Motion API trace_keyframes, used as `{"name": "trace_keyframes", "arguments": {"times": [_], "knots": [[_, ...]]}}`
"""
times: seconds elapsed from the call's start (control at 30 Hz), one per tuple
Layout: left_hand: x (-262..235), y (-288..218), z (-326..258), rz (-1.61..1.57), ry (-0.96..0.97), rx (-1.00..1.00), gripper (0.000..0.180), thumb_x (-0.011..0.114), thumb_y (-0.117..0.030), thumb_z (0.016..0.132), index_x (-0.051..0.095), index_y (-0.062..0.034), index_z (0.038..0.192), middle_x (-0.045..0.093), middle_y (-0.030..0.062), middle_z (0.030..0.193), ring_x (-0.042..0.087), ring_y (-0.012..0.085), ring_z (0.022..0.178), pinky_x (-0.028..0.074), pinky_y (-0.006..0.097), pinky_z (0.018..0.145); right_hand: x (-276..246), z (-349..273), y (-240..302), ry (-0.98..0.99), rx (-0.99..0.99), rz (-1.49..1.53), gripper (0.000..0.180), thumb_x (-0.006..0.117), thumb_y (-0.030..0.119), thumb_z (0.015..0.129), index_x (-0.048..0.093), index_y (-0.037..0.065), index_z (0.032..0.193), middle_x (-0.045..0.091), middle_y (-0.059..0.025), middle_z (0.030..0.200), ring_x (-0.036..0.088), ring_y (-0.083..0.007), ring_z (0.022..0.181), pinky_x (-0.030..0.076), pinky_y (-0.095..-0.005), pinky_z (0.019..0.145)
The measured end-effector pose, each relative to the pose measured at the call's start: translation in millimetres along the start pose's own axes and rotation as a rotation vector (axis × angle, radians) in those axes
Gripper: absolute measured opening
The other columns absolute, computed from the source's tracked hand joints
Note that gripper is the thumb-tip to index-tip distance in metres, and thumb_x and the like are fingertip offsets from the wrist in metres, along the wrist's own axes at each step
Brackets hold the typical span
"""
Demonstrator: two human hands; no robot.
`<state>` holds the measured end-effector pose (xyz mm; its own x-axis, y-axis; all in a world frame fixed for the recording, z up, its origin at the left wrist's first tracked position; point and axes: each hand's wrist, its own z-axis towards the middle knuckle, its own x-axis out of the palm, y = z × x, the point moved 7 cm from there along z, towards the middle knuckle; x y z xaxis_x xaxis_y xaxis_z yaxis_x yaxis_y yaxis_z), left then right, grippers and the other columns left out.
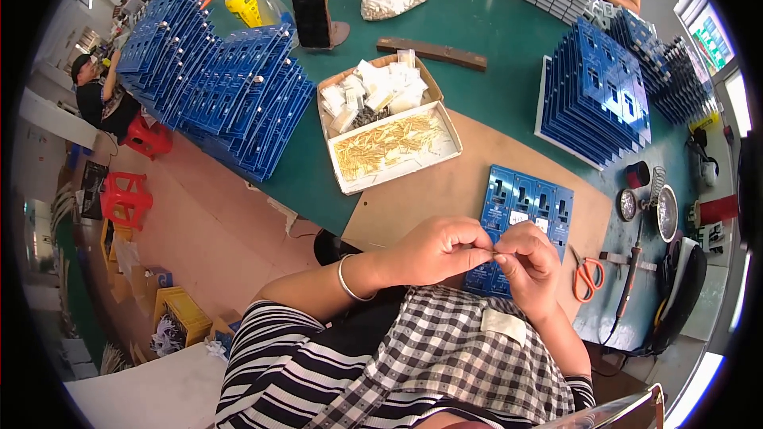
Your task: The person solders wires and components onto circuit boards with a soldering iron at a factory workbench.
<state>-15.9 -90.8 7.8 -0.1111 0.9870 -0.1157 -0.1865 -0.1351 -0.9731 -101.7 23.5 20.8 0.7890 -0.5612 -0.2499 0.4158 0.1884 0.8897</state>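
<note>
My left hand [441,250], with a bangle on its wrist, and my right hand [528,264] meet fingertip to fingertip. Both are closed in a pinch; whatever lies between the fingertips is too small to make out. Beneath them a blue circuit board [531,183] with several dark cut-outs and white labels rests on a brown board [469,139], partly covered by my hands. Beyond my left hand stands a shallow white box [459,149]. Thin gold-coloured pins [389,143] fill its near part, and small clear and white packets [373,87] lie in its far part.
Tall stacks of blue circuit boards stand at the left [238,103] and right [596,95]. Orange-handled scissors [588,278] and a soldering iron [629,282] lie to my right. A phone [311,12] stands upright at the back, near a wooden bar [433,53]. Other people sit farther off.
</note>
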Motion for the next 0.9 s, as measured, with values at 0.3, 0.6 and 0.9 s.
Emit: {"name": "trace_keyframes", "arguments": {"times": [0.3,0.6,0.9], "knots": [[-60,-20,15,0.807,-0.189,0.075,0.012,0.066,-0.013,0.084,0.069,-0.0085,0.095,0.061,0.0098,0.082,0.061,0.0290,0.080,0.049,0.037,0.070,-24,-14,2,-0.089,0.023,-0.249,0.008,0.063,0.004,0.085,0.055,0.005,0.087,0.061,-0.0105,0.090,0.059,-0.0249,0.085,0.046,-0.0340,0.077],[-243,67,68,1.284,-0.046,-0.515,0.061,0.082,-0.023,0.066,0.059,-0.0111,0.121,0.052,0.0145,0.115,0.049,0.0341,0.112,0.042,0.039,0.094,-61,-44,-20,-0.273,0.192,-0.024,0.009,0.058,0.009,0.093,0.053,0.003,0.089,0.055,-0.0084,0.091,0.052,-0.0168,0.083,0.042,-0.0275,0.077],[-245,64,72,1.141,0.014,-0.471,0.040,0.081,-0.020,0.069,0.059,-0.0059,0.100,0.057,0.0130,0.099,0.057,0.0318,0.094,0.046,0.038,0.079,-65,-52,-33,-0.303,0.245,-0.036,0.010,0.059,0.007,0.091,0.053,0.002,0.087,0.056,-0.0081,0.090,0.052,-0.0156,0.081,0.043,-0.0264,0.073]]}}
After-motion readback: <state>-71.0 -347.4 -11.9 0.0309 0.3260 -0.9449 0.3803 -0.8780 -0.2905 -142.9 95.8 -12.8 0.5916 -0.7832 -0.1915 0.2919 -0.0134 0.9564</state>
